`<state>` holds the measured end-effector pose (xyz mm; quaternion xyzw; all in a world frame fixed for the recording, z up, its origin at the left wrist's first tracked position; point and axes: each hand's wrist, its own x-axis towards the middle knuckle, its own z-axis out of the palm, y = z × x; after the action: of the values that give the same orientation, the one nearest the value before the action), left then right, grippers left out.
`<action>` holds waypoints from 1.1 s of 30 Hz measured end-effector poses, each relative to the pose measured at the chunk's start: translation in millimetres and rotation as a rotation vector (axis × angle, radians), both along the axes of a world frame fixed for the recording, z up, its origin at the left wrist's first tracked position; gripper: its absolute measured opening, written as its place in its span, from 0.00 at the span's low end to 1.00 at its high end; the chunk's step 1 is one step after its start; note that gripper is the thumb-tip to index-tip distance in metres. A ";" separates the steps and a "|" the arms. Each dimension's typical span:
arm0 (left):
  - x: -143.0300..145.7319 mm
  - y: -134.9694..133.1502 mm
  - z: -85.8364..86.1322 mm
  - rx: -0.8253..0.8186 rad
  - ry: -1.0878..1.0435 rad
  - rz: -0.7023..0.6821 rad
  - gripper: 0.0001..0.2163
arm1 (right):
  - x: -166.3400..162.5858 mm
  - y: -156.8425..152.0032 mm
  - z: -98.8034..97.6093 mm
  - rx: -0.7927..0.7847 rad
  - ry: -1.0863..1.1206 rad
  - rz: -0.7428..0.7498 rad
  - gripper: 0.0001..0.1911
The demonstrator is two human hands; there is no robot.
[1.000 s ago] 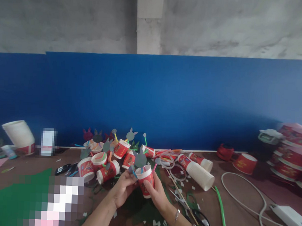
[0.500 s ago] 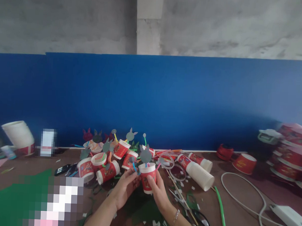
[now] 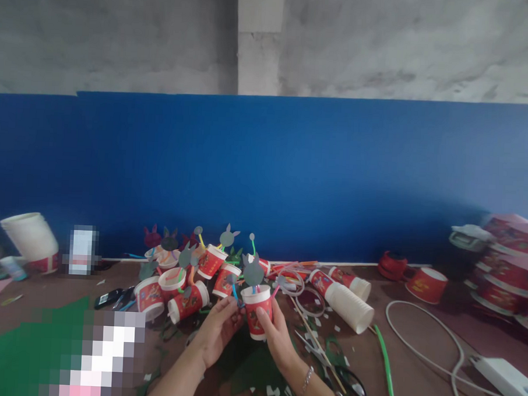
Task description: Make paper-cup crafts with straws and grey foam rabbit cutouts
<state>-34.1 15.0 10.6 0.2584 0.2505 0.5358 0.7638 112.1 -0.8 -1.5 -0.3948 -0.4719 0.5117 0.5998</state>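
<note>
My right hand [image 3: 274, 336] grips a red paper cup [image 3: 257, 311] upright just above the table. A grey paper cut-out with ears [image 3: 253, 273] stands on a straw out of the cup's mouth, beside a pink straw. My left hand [image 3: 218, 329] is curled against the cup's left side, its fingertips pinching a blue straw [image 3: 235, 292] at the rim. Just behind lies a heap of similar red cups with straws and cut-outs [image 3: 191, 270].
Scissors [image 3: 350, 384] and thin sticks lie right of my right wrist, with a green straw [image 3: 386, 362] further right. A stack of white cups [image 3: 349, 305] lies on its side. A white cable [image 3: 428, 345] and power strip [image 3: 503, 378] sit at right, green paper [image 3: 16, 345] at left.
The cup has been tipped from a leftward tilt to upright and lifted slightly. My left hand stays at its rim.
</note>
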 end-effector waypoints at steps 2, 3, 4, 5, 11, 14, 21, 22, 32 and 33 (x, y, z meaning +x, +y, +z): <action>-0.8 0.0 0.4 0.001 0.022 -0.021 0.10 | -0.1 0.1 -0.5 0.022 0.004 0.017 0.28; -1.4 0.1 0.7 0.005 0.033 -0.034 0.10 | 0.0 0.4 -1.0 0.028 0.003 0.024 0.29; -2.1 0.3 0.8 0.011 0.045 -0.045 0.11 | 0.2 0.7 -1.6 0.031 0.000 0.030 0.29; -2.9 0.5 0.8 0.016 0.056 -0.053 0.11 | 0.5 1.1 -2.3 0.032 -0.005 0.039 0.29; -4.9 0.3 2.3 0.045 0.090 -0.090 0.11 | 1.4 1.1 -3.4 0.036 -0.038 0.076 0.29; -3.1 -1.8 7.6 0.062 0.085 -0.075 0.09 | 1.0 0.3 -2.8 0.055 -0.067 0.083 0.27; 0.4 -3.7 10.6 0.153 0.044 -0.037 0.15 | 0.8 -0.5 -3.2 0.063 -0.089 0.092 0.27; 0.1 -3.0 8.8 0.155 0.038 -0.029 0.14 | 0.8 -0.8 -2.9 0.067 -0.092 0.094 0.26; -2.6 -0.9 7.2 0.107 0.026 0.005 0.16 | -0.1 -1.6 -2.2 0.090 -0.095 0.126 0.26; -2.1 -1.2 7.9 0.105 0.026 0.006 0.16 | 0.1 -1.1 -2.9 0.089 -0.100 0.124 0.26</action>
<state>-36.2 13.7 18.4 0.3043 0.2329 0.5472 0.7441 112.2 -1.9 -4.3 -0.3631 -0.5470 0.5058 0.5595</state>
